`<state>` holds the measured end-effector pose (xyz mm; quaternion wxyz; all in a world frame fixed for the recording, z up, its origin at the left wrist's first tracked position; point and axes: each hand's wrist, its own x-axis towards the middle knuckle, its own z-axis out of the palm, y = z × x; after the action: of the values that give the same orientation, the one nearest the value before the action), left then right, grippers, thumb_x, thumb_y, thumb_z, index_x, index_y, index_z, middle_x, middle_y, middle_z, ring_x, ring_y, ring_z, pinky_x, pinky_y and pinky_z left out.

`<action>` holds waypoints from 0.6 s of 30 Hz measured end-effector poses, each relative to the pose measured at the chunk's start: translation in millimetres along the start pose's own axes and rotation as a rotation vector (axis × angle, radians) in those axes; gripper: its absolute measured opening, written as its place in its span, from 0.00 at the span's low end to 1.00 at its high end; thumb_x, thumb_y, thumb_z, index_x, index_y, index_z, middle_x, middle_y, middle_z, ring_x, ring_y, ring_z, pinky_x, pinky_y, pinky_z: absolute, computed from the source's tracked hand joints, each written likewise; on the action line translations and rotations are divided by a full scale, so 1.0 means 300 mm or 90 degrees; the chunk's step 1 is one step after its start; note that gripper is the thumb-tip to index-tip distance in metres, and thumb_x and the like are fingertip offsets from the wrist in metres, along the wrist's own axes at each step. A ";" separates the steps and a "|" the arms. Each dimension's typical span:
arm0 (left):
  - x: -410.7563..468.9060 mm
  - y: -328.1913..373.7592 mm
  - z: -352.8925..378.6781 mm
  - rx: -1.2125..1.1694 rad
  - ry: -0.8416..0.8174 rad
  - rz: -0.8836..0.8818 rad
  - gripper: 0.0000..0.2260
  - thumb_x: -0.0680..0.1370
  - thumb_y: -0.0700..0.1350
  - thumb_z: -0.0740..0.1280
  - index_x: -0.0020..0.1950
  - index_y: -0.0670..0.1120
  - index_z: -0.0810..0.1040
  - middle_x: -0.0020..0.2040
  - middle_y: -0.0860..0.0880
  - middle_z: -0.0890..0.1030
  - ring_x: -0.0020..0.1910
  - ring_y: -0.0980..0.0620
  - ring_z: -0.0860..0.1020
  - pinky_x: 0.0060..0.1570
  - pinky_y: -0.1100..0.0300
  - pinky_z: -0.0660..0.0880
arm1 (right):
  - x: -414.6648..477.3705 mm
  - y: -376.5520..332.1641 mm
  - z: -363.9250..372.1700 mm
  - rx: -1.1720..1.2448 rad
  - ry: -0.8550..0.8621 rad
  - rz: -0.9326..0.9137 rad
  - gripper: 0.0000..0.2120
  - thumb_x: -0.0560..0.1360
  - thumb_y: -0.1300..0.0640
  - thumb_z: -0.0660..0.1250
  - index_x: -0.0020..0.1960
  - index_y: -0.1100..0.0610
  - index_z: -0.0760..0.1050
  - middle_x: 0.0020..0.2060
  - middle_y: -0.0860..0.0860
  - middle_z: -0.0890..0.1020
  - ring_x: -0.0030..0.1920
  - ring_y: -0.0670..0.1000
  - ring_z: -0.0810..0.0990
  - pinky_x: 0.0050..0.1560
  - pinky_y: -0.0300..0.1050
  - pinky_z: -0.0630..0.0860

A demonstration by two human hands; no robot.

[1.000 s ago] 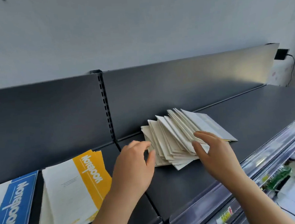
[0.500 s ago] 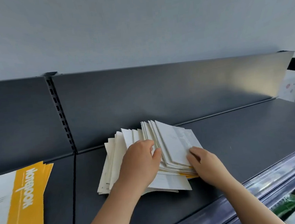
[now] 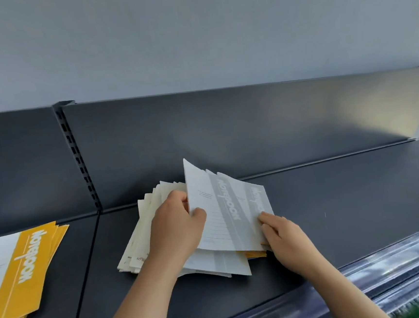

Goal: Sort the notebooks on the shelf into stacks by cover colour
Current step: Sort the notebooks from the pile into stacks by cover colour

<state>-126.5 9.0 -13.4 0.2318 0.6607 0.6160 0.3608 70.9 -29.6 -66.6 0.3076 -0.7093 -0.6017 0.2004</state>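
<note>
Sorting looks partway done: grey notebooks [image 3: 221,218] stand tipped up off the mixed pile [image 3: 143,230], which lies about midway between the back and front edges of the shelf [image 3: 347,210], just right of the seam between its two sections. Our left hand [image 3: 176,227] pinches their left edge, thumb on the front cover and the rest behind. Our right hand [image 3: 286,238] has its fingers [image 3: 266,217] curled over their lower right edge, thumb hidden. A yellow stack [image 3: 27,263] sits well apart toward the shelf's left end, so we judge the step in hand to be pulling the grey notebooks free for a stack of their own. To do it well, we should keep both pinches close on the covers, since such thin booklets will probably bow and slide past each other. We should also lift them clear before moving sideways, so the fanned cream covers beneath are not dragged along. A yellow edge [image 3: 256,254] peeks out under them near the right hand, and we should check it does not ride along. The stretch of shelf toward its right end looks a sound place to lay them square, apart from the pile.
</note>
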 end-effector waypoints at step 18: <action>-0.070 0.007 -0.076 -0.159 -0.073 -0.066 0.16 0.74 0.34 0.60 0.47 0.54 0.80 0.45 0.58 0.83 0.47 0.55 0.80 0.48 0.55 0.78 | -0.018 -0.016 0.046 0.031 0.014 -0.139 0.12 0.79 0.62 0.53 0.51 0.62 0.75 0.50 0.50 0.78 0.52 0.50 0.73 0.60 0.21 0.50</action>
<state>-142.1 -15.0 -1.6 0.3654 0.6137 0.5853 0.3838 57.2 -31.8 -74.1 0.3513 -0.6341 -0.6670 0.1723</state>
